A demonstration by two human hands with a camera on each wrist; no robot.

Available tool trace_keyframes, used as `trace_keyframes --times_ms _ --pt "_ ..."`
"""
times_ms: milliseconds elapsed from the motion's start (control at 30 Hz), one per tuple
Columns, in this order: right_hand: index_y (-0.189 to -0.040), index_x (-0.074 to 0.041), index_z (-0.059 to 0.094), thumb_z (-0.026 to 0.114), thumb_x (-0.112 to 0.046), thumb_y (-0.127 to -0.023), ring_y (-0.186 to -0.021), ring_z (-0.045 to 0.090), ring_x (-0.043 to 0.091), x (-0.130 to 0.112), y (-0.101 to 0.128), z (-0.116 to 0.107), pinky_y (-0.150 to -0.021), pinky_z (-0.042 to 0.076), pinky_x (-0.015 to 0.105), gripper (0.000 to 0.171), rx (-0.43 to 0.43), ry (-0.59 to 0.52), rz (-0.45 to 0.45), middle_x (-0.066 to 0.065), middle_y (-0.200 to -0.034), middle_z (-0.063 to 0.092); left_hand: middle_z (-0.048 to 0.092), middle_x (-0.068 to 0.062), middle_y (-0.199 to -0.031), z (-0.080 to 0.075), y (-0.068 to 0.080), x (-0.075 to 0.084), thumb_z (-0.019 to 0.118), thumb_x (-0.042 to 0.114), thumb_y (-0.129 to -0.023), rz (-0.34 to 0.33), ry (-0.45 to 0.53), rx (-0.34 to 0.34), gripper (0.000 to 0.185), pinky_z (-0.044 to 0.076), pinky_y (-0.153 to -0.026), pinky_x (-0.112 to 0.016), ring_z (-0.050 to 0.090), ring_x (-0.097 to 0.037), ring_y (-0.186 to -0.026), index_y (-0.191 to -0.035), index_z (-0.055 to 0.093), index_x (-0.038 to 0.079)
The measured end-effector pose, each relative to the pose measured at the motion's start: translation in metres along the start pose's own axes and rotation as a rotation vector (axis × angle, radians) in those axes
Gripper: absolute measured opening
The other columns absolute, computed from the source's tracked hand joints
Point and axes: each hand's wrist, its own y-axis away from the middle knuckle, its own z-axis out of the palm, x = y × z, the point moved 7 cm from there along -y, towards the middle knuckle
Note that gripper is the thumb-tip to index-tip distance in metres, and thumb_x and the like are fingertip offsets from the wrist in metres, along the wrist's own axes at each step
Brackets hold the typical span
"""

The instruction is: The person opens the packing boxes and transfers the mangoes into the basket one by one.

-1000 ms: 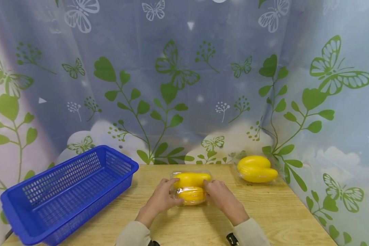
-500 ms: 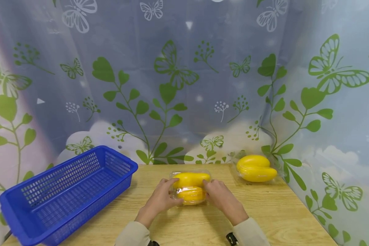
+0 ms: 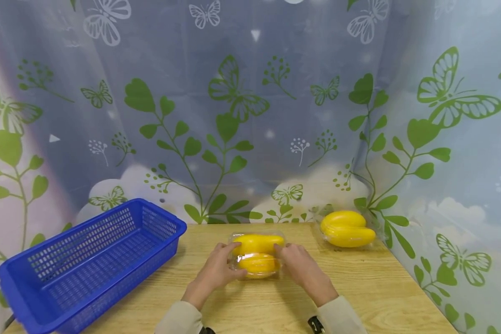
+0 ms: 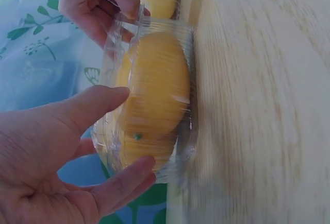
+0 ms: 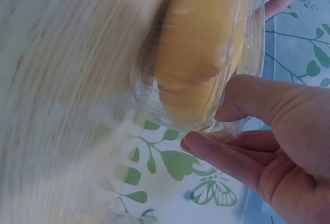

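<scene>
The left hand (image 3: pixel 214 270), widely spread, rests against the left end of the clear box (image 3: pixel 259 256), likely steadying it while the right hand (image 3: pixel 300 265) pinches its right edge.

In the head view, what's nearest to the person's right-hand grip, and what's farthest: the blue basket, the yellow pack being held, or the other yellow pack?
1. Held yellow pack: in the right-hand grip, pinched at its right end.
2. Other yellow pack: beyond, to the right.
3. Blue basket: across on the left.
</scene>
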Motion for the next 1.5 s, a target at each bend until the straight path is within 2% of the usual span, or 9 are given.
trace_keyframes --times_ms 433,733,900,1000,1067,1133,1200,1333,1500 --pt "-0.121 0.001 0.071 0.077 0.013 -0.075 -0.065 0.061 0.021 0.005 0.001 0.002 -0.056 0.053 0.031 0.048 -0.01 -0.048 0.008 0.018 -0.084 0.071 0.056 -0.023 -0.126 -0.001 0.0 -0.001 0.088 0.022 -0.081 -0.008 -0.015 0.005 0.074 0.056 -0.079 -0.039 0.056 -0.022 -0.092 -0.145 0.056 0.005" --pt "-0.132 -0.001 0.068 0.067 0.013 -0.076 -0.059 0.04 0.013 0.012 0.0 -0.004 -0.051 0.033 0.023 0.058 -0.028 -0.142 0.02 0.023 -0.103 0.075 0.056 -0.02 -0.121 -0.001 0.0 -0.001 0.087 0.022 -0.082 -0.017 -0.015 0.003 0.073 0.049 -0.072 -0.033 0.051 -0.02 -0.088 -0.145 0.056 0.006" --pt "-0.131 0.001 0.066 0.07 0.01 -0.078 -0.054 0.034 0.009 0.015 0.001 -0.01 -0.053 0.034 0.022 0.053 -0.012 -0.19 -0.012 0.024 -0.108 0.074 0.057 -0.02 -0.118 -0.001 0.0 0.0 0.088 0.022 -0.081 -0.007 -0.015 0.009 0.073 0.048 -0.071 -0.031 0.05 -0.02 -0.086 -0.144 0.056 0.005" --pt "-0.132 0.003 0.065 0.073 0.007 -0.081 -0.055 0.041 0.01 0.017 0.002 -0.013 -0.055 0.041 0.025 0.052 -0.021 -0.214 -0.023 0.02 -0.101 0.074 0.057 -0.022 -0.12 -0.001 0.0 0.001 0.088 0.021 -0.081 0.002 -0.011 0.009 0.074 0.048 -0.071 -0.032 0.051 -0.02 -0.087 -0.145 0.056 0.004" --pt "-0.133 0.004 0.064 0.075 0.007 -0.082 -0.061 0.056 0.015 0.02 0.003 -0.015 -0.059 0.051 0.028 0.052 -0.027 -0.243 -0.019 0.021 -0.103 0.074 0.057 -0.022 -0.12 -0.001 0.0 0.001 0.088 0.022 -0.081 0.004 -0.011 0.009 0.074 0.048 -0.071 -0.032 0.051 -0.02 -0.087 -0.145 0.056 0.005" --pt "-0.134 0.004 0.063 0.076 0.006 -0.082 -0.072 0.068 0.022 0.023 0.004 -0.016 -0.065 0.058 0.032 0.054 -0.035 -0.273 -0.012 0.022 -0.108 0.074 0.057 -0.021 -0.12 -0.001 -0.001 0.0 0.088 0.022 -0.081 0.001 -0.009 0.008 0.074 0.049 -0.071 -0.033 0.051 -0.02 -0.087 -0.145 0.056 0.005" --pt "-0.135 0.004 0.062 0.077 0.008 -0.081 -0.083 0.073 0.031 0.026 0.005 -0.017 -0.07 0.062 0.037 0.056 -0.052 -0.313 -0.002 0.026 -0.122 0.071 0.057 -0.02 -0.12 -0.001 0.0 0.0 0.088 0.023 -0.081 -0.003 -0.009 0.008 0.074 0.049 -0.071 -0.033 0.052 -0.021 -0.087 -0.145 0.056 0.006" --pt "-0.141 0.004 0.058 0.076 0.012 -0.081 -0.095 0.074 0.039 0.032 0.006 -0.017 -0.076 0.064 0.042 0.063 -0.098 -0.368 0.017 0.028 -0.139 0.063 0.056 -0.022 -0.122 -0.001 0.0 -0.001 0.088 0.022 -0.081 -0.01 0.002 0.006 0.074 0.052 -0.073 -0.035 0.053 -0.022 -0.088 -0.145 0.055 0.006" --pt "-0.143 0.004 0.055 0.073 0.011 -0.084 -0.1 0.072 0.042 0.042 0.009 -0.017 -0.081 0.063 0.047 0.062 -0.129 -0.399 0.054 0.028 -0.142 0.06 0.054 -0.025 -0.127 -0.001 0.0 -0.002 0.088 0.022 -0.082 -0.024 0.015 0.001 0.074 0.059 -0.081 -0.042 0.06 -0.025 -0.094 -0.146 0.055 0.006"
